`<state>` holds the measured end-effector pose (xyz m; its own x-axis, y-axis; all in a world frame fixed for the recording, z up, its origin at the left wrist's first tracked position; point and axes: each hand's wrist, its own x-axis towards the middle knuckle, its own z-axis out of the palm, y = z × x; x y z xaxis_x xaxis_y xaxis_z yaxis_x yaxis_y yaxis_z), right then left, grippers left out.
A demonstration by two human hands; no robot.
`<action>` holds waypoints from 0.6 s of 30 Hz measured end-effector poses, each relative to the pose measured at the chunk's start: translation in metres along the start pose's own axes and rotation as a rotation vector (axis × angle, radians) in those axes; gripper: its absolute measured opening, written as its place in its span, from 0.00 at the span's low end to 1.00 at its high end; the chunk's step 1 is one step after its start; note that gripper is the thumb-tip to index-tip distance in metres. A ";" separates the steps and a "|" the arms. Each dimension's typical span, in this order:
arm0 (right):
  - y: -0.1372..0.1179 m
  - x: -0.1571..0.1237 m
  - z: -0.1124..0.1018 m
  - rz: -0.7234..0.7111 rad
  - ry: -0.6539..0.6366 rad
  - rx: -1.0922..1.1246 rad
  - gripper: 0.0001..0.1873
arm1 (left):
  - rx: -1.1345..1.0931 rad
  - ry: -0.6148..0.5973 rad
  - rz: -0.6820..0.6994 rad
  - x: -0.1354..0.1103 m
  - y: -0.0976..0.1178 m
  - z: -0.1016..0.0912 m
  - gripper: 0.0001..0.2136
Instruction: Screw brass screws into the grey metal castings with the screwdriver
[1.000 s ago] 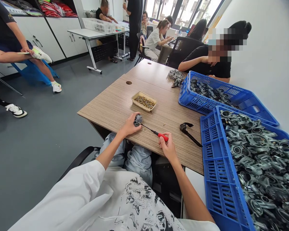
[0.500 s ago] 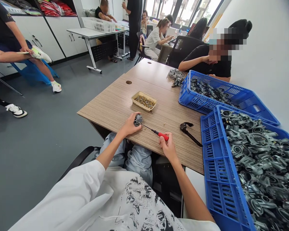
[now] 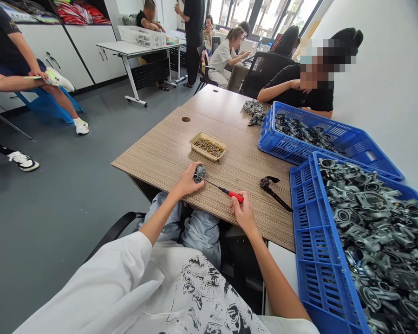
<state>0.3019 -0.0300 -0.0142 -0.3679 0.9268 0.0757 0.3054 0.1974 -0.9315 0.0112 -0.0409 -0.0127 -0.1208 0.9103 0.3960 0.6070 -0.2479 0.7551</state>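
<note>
Near the table's front edge, my left hand (image 3: 188,181) is closed round a grey metal carburetor part (image 3: 199,173). My right hand (image 3: 243,209) grips the red handle of a screwdriver (image 3: 236,196). Its thin shaft points left, with the tip at the part's right side; whether it sits in a screw is too small to tell. A small brass piece (image 3: 210,186) lies on the table under the shaft, and another brass piece (image 3: 237,179) lies farther right. Beyond my left hand stands a beige tray (image 3: 194,147) filled with brass-coloured screws or jets.
A black wristwatch (image 3: 265,183) lies right of the screwdriver. Two blue crates, one near (image 3: 308,241) and one far (image 3: 270,139), hold many metal parts along the right. More metal parts (image 3: 255,109) lie behind. A person in black (image 3: 285,88) sits across the table (image 3: 160,148).
</note>
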 end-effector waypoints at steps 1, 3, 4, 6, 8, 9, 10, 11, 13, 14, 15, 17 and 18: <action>0.000 0.000 0.000 0.002 -0.005 0.000 0.17 | -0.002 0.001 -0.001 0.000 0.000 0.000 0.31; 0.002 -0.001 -0.001 -0.003 -0.014 -0.001 0.18 | -0.008 0.000 -0.004 0.000 0.001 -0.001 0.31; 0.003 -0.001 -0.001 -0.009 -0.016 -0.004 0.18 | -0.011 -0.003 -0.006 0.000 0.001 -0.001 0.31; 0.005 -0.001 -0.002 -0.021 -0.014 -0.012 0.18 | -0.014 -0.011 -0.012 0.000 0.002 -0.002 0.31; 0.007 -0.001 -0.002 -0.025 -0.012 -0.018 0.18 | -0.014 -0.016 -0.017 0.000 0.003 -0.002 0.30; 0.007 -0.001 -0.002 -0.020 -0.012 -0.015 0.17 | -0.014 -0.016 -0.017 0.000 0.003 -0.002 0.31; 0.007 0.000 -0.002 -0.014 -0.012 -0.012 0.17 | -0.014 -0.013 -0.015 0.000 0.003 -0.002 0.31; 0.007 0.000 -0.002 -0.009 -0.012 -0.011 0.17 | -0.014 -0.011 -0.011 0.000 0.004 -0.002 0.31; 0.006 0.001 -0.001 -0.002 -0.006 -0.015 0.16 | -0.015 -0.009 -0.005 0.000 0.003 -0.002 0.31; 0.006 0.001 -0.001 -0.001 -0.003 -0.016 0.16 | -0.015 -0.008 -0.004 0.000 0.003 -0.002 0.31; 0.005 0.001 0.000 0.000 -0.002 -0.017 0.16 | -0.014 -0.006 -0.003 0.000 0.002 -0.002 0.31; 0.005 0.001 0.000 0.004 -0.005 -0.015 0.17 | -0.015 -0.006 0.002 0.000 0.001 -0.001 0.31; 0.004 0.001 0.000 0.003 -0.009 -0.017 0.17 | -0.016 -0.007 0.005 0.000 0.000 -0.001 0.31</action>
<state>0.3033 -0.0286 -0.0181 -0.3750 0.9244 0.0701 0.3214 0.2006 -0.9254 0.0105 -0.0417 -0.0117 -0.1126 0.9112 0.3963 0.5949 -0.2577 0.7614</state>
